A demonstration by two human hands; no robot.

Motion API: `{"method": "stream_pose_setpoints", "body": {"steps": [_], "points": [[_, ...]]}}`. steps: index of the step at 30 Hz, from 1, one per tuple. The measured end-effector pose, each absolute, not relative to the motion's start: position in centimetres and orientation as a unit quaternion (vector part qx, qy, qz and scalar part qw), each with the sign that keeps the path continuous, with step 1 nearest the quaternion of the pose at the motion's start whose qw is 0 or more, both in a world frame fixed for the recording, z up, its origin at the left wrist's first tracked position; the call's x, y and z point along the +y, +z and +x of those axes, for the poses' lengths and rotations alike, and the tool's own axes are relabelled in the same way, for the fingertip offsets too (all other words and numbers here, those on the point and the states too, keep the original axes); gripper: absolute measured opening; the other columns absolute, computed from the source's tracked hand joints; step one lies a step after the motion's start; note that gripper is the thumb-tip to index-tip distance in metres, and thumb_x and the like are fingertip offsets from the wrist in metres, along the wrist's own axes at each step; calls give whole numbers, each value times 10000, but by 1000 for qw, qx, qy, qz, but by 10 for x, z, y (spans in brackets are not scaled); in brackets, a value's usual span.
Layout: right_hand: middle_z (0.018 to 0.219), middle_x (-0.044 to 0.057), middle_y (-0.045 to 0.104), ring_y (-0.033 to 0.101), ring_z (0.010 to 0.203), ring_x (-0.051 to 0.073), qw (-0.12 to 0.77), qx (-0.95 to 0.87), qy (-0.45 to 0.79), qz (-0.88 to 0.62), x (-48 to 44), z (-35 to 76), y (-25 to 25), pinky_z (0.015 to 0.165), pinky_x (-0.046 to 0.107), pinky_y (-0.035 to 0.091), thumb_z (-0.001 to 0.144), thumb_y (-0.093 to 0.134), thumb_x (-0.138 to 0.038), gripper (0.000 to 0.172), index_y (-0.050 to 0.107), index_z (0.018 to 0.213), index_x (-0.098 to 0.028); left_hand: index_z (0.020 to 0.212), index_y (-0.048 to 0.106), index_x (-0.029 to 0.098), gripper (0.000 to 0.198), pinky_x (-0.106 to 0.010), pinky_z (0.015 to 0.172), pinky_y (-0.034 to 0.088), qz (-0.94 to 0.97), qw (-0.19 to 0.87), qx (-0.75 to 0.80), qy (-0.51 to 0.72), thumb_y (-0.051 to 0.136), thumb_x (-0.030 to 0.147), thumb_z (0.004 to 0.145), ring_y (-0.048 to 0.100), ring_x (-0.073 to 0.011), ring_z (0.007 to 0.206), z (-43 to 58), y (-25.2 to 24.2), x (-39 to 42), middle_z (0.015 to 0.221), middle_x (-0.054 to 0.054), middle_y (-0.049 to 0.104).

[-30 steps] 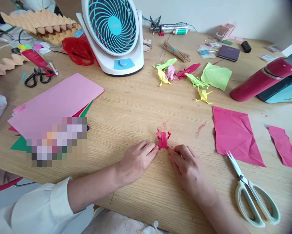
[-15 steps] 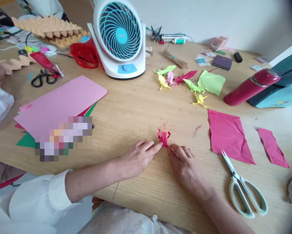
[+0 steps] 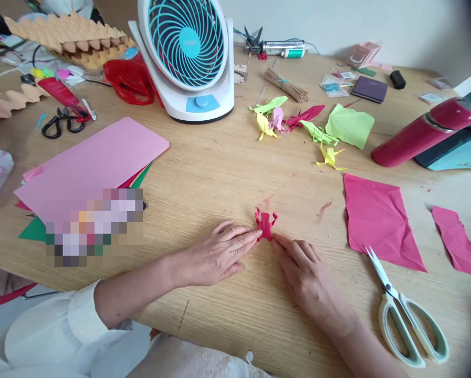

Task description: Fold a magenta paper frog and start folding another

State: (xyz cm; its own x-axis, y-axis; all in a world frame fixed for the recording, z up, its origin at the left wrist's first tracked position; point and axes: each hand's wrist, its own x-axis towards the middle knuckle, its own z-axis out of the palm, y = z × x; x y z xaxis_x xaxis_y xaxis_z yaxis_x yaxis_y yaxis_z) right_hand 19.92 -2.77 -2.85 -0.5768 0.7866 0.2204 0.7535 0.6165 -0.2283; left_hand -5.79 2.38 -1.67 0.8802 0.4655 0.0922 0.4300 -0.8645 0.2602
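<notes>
Table [image 3: 203, 173], red origami [image 3: 265, 223] between hands [image 3: 217, 255] [image 3: 308, 273]

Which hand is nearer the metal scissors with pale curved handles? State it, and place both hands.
Right. The right hand is left of the scissors, across a gap; the left hand is farther left, touching the small red folded-paper figure.

Head-worn view here, looking forward and down from near side of pale wooden tabletop [image 3: 203, 178]; bare left hand [image 3: 223, 254], bare right hand [image 3: 310, 278] close below; white-and-turquoise plastic fan [image 3: 190, 42] far off, cropped at top, smooth white wall [image 3: 317, 23] beyond.
</notes>
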Motion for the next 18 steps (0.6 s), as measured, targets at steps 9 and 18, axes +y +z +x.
{"method": "stream_pose_setpoints", "body": {"steps": [9,18], "points": [[1194,172,572,529,957,269,155,-884,72,-436,-31,195,-22,847,439,523,956,397,-47,487,457,1433,-122,1508,318,121,617,-501,1174,263,963,125,234,57,532,310,961,315,-289,1441,-57,-19,24,1587,-126,334],[1228,188,576,507,952,279,129,-898,56,-416,-28,199,-21,825,464,511,962,402,-75,492,425,1454,-82,1543,246,145,639,-507,1184,213,965,118,234,32,488,339,984,140,-283,1518,-57,-17,23,1617,-105,260]]}}
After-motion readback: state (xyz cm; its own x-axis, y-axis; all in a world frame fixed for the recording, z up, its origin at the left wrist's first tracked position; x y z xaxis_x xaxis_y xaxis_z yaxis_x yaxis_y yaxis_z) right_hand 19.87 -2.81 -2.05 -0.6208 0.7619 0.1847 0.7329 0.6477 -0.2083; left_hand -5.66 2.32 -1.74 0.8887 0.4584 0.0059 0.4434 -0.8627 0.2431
